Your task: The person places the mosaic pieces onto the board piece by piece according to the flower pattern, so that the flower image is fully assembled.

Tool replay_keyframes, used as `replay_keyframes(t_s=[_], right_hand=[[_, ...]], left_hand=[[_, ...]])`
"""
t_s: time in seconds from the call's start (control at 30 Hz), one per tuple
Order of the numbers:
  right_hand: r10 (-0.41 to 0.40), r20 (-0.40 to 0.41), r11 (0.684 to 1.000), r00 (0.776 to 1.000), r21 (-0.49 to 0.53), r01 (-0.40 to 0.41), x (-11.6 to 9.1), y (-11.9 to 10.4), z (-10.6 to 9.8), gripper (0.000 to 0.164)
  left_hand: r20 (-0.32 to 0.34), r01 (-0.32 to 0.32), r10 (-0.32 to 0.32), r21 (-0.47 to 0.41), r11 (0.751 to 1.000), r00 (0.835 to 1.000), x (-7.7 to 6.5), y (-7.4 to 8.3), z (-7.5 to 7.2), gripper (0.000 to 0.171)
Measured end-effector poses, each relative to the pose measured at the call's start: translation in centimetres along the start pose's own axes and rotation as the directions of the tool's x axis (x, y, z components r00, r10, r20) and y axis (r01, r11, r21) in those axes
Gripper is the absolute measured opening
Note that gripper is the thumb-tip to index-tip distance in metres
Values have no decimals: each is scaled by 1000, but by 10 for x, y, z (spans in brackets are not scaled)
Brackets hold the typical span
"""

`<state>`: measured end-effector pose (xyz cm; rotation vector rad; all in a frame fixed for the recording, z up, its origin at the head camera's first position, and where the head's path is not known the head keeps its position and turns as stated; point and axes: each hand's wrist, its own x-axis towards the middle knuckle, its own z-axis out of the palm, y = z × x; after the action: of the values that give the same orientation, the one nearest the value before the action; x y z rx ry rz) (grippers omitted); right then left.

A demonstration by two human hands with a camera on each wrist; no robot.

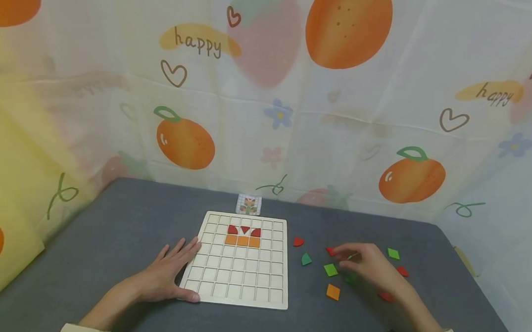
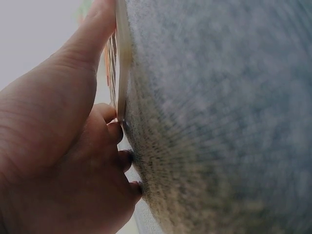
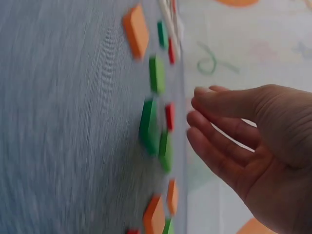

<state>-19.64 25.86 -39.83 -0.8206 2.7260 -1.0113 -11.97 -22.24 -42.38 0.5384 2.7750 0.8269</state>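
Observation:
A pale gridded board (image 1: 236,276) lies on the table. My left hand (image 1: 165,273) rests along its left side, fingers spread at the edge and thumb on the near left corner. Near the board's top sit red pieces (image 1: 256,232) above a row of orange squares (image 1: 242,241). My right hand (image 1: 370,264) hovers over loose pieces to the right, fingers loosely bent, thumb near the index fingertip, nothing visible between them. Close by its fingertips lies a red piece (image 1: 330,251). Below that hand are a dark green piece (image 3: 148,126) and a light green piece (image 3: 165,151).
A small patterned card (image 1: 248,205) lies behind the board. Between board and right hand are a red quarter-round (image 1: 298,241), a green piece (image 1: 306,259), a light green tile (image 1: 331,270) and an orange tile (image 1: 333,292). Farther right lie another green tile (image 1: 393,253) and red pieces (image 1: 402,271).

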Motion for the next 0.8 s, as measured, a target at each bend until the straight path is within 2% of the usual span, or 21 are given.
replay_keyframes(t_s=[0.23, 0.43, 0.6, 0.8], right_hand=[[57, -94, 996, 994, -67, -64, -5, 27, -15, 27], [21, -179, 981, 984, -186, -54, -7, 39, -18, 26], [18, -166, 977, 986, -208, -53, -8, 43, -19, 27], [40, -150, 976, 988, -206, -71, -6, 46, -17, 28]], left_hand=[[3, 1, -1, -2, 1000, 1000, 1, -1, 1, 121], [5, -2, 2, -8, 1000, 1000, 1, -1, 0, 120], [3, -3, 3, -16, 1000, 1000, 1, -2, 1, 120], [-8, 6, -6, -12, 1000, 1000, 4, -10, 6, 122]])
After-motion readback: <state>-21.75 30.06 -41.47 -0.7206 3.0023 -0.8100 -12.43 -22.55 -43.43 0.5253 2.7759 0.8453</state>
